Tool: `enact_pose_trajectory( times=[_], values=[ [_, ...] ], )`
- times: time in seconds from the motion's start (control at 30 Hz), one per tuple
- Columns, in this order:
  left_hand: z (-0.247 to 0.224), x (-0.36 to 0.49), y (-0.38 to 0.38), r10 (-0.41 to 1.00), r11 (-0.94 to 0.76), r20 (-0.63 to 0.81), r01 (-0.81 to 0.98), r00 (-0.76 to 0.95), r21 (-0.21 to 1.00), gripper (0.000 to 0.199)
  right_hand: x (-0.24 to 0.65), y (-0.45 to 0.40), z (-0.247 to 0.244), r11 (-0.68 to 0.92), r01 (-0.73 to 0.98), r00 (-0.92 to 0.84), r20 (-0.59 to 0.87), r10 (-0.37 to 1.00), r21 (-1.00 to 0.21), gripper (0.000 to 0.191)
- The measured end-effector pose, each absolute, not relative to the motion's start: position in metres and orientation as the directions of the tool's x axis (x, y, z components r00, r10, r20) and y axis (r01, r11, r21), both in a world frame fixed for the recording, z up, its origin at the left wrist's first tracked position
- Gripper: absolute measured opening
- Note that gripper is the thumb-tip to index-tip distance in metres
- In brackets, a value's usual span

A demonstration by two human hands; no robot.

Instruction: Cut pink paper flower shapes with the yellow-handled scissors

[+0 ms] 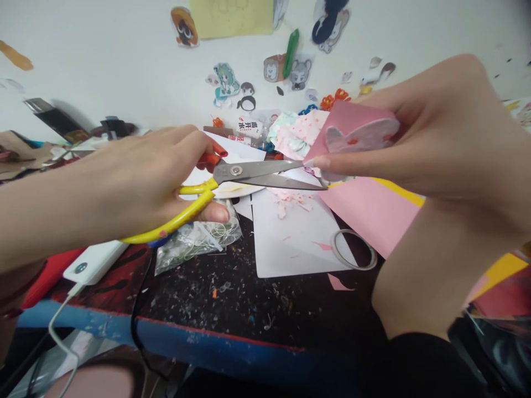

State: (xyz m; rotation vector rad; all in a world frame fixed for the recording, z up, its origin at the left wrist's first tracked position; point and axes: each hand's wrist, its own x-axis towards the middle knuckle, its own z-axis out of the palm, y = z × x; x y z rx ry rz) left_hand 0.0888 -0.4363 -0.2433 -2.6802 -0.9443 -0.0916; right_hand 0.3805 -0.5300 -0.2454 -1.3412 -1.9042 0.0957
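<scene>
My left hand (166,171) is closed around the red and yellow handles of a pair of scissors (257,174). The blades are parted and point right, their tips close to my right hand's fingertips. Pinched in my right hand (431,138) is a piece of pink paper (327,124) with a white, spotted cutout (360,135) on it. The fingers cover part of both. Below the blades, small pink paper scraps (290,202) lie on a white sheet (294,249).
A larger pink sheet (373,213) and a tape roll (354,249) lie at the right. On the left are a clear plastic bag (199,240) and a white power bank (95,262) with a cable. Stickers (226,80) cover the wall behind the dark, paint-flecked table (232,304).
</scene>
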Motion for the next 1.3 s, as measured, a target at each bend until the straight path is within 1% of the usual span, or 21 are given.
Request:
enact_pose_trajectory(
  times=[0.1, 0.13, 0.23, 0.33, 0.43, 0.53, 0.6, 0.7, 0.83, 0.93, 1.07, 1.2, 1.3],
  values=[
    [-0.241, 0.097, -0.439, 0.596, -0.746, 0.158, 0.616, 0.787, -0.254, 0.077, 0.379, -0.528, -0.246, 0.434, 0.830, -0.184, 0.564, 0.805, -0.350, 0.052],
    [-0.240, 0.101, -0.441, 0.606, -0.741, 0.154, 0.624, 0.781, -0.249, 0.077, 0.378, -0.528, -0.247, 0.439, 0.835, -0.193, 0.571, 0.798, -0.331, 0.055],
    [-0.237, 0.111, -0.444, 0.651, -0.707, 0.130, 0.659, 0.748, -0.257, 0.074, 0.375, -0.527, -0.248, 0.464, 0.827, -0.224, 0.572, 0.789, -0.317, 0.059],
    [-0.236, 0.116, -0.446, 0.678, -0.682, 0.106, 0.677, 0.727, -0.278, 0.066, 0.373, -0.528, -0.248, 0.460, 0.830, -0.225, 0.566, 0.793, -0.315, 0.056],
    [-0.236, 0.119, -0.446, 0.683, -0.675, 0.102, 0.678, 0.723, -0.291, 0.052, 0.374, -0.528, -0.249, 0.460, 0.832, -0.223, 0.572, 0.789, -0.310, 0.055],
    [-0.236, 0.119, -0.447, 0.687, -0.661, 0.096, 0.674, 0.720, -0.330, 0.033, 0.374, -0.527, -0.249, 0.461, 0.836, -0.227, 0.577, 0.785, -0.298, 0.055],
    [-0.237, 0.118, -0.447, 0.681, -0.659, 0.099, 0.665, 0.726, -0.350, 0.028, 0.373, -0.527, -0.248, 0.459, 0.841, -0.235, 0.571, 0.787, -0.286, 0.057],
    [-0.237, 0.117, -0.447, 0.641, -0.686, 0.125, 0.638, 0.758, -0.351, 0.030, 0.373, -0.526, -0.248, 0.460, 0.844, -0.241, 0.570, 0.785, -0.277, 0.060],
    [-0.235, 0.120, -0.448, 0.676, -0.660, 0.115, 0.668, 0.728, -0.344, 0.040, 0.373, -0.527, -0.247, 0.470, 0.843, -0.247, 0.587, 0.771, -0.263, 0.056],
    [-0.234, 0.121, -0.449, 0.665, -0.673, 0.120, 0.661, 0.737, -0.332, 0.038, 0.372, -0.529, -0.246, 0.467, 0.842, -0.234, 0.597, 0.767, -0.271, 0.054],
    [-0.234, 0.121, -0.450, 0.661, -0.680, 0.122, 0.659, 0.741, -0.322, 0.034, 0.371, -0.531, -0.244, 0.443, 0.860, -0.238, 0.570, 0.787, -0.253, 0.047],
    [-0.234, 0.119, -0.450, 0.659, -0.684, 0.126, 0.661, 0.741, -0.308, 0.032, 0.371, -0.530, -0.244, 0.454, 0.856, -0.243, 0.582, 0.776, -0.247, 0.050],
    [-0.234, 0.118, -0.449, 0.645, -0.699, 0.133, 0.651, 0.753, -0.295, 0.035, 0.370, -0.530, -0.245, 0.448, 0.863, -0.245, 0.581, 0.776, -0.235, 0.050]
  ],
)
